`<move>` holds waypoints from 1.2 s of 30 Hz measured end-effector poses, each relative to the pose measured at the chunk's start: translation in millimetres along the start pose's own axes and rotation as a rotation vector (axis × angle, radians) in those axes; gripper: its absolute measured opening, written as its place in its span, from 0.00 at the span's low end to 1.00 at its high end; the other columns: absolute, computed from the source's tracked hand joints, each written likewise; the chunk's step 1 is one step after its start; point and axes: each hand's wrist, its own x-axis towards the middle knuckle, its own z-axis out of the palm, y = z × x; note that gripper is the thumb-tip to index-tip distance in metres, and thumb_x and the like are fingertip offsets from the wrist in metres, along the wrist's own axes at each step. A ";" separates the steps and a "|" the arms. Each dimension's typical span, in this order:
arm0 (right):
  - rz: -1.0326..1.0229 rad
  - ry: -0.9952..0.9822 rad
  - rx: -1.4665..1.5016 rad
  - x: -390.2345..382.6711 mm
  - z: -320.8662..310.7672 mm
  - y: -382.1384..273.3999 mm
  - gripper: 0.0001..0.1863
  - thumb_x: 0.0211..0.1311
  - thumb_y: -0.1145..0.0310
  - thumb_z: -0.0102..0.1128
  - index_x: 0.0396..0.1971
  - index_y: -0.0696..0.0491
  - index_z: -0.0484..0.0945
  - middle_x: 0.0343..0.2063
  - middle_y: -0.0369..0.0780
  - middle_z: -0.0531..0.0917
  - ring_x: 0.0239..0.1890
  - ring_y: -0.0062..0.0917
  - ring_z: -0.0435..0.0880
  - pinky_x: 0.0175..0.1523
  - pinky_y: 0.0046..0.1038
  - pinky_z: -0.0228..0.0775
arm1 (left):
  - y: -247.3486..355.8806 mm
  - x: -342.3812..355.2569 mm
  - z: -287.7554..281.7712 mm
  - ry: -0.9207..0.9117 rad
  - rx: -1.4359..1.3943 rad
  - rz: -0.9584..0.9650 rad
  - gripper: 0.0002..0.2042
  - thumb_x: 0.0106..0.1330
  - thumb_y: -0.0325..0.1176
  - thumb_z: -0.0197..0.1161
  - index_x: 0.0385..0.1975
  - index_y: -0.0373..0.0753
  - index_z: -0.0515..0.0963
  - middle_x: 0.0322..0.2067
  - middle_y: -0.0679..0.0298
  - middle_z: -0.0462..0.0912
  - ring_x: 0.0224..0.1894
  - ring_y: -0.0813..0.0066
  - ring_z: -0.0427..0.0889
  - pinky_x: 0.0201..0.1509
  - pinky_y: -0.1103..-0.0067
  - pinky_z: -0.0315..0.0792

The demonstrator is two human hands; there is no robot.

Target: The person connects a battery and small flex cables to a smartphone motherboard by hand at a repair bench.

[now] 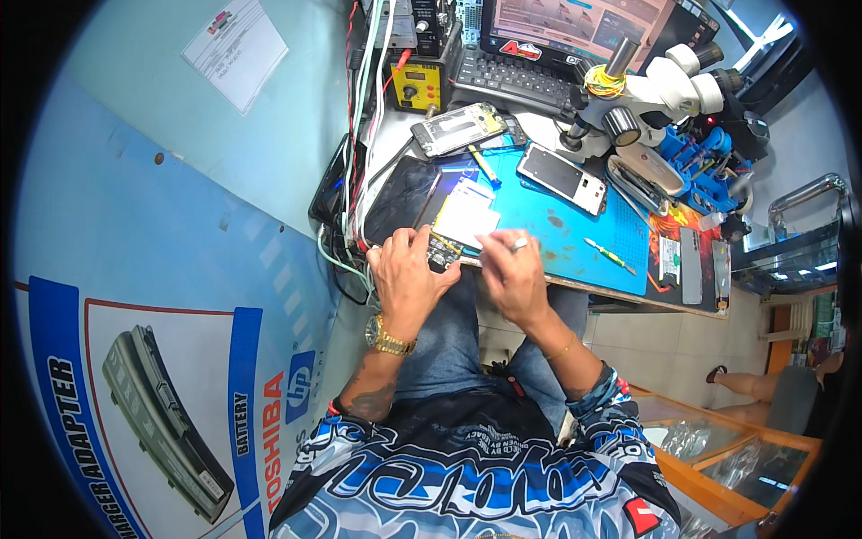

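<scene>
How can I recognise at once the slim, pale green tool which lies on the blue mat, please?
Find the wide blue mat, then look toward its front right corner, to the right of the right hand. There a slim tool lies slantwise. Its pale green body sets it apart from the yellow tool farther back and to the left.

Counted on my counter (pixel 675 304): two hands, left hand (pixel 404 274) and right hand (pixel 514 274), at its near edge; one blue mat (pixel 552 251); one slim tool (pixel 611 256) by the mat's near right corner; beyond its far edge, one microscope (pixel 660 94), one keyboard (pixel 514 81).
</scene>
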 end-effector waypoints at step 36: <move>-0.103 -0.031 -0.262 -26.2 22.9 -7.6 0.23 0.58 0.73 0.67 0.56 0.54 0.85 0.49 0.43 0.81 0.50 0.36 0.79 0.53 0.40 0.66 | -2.3 3.1 -1.5 -0.024 -0.003 -0.010 0.36 0.49 0.52 0.80 0.56 0.35 0.85 0.45 0.58 0.83 0.50 0.59 0.82 0.55 0.62 0.66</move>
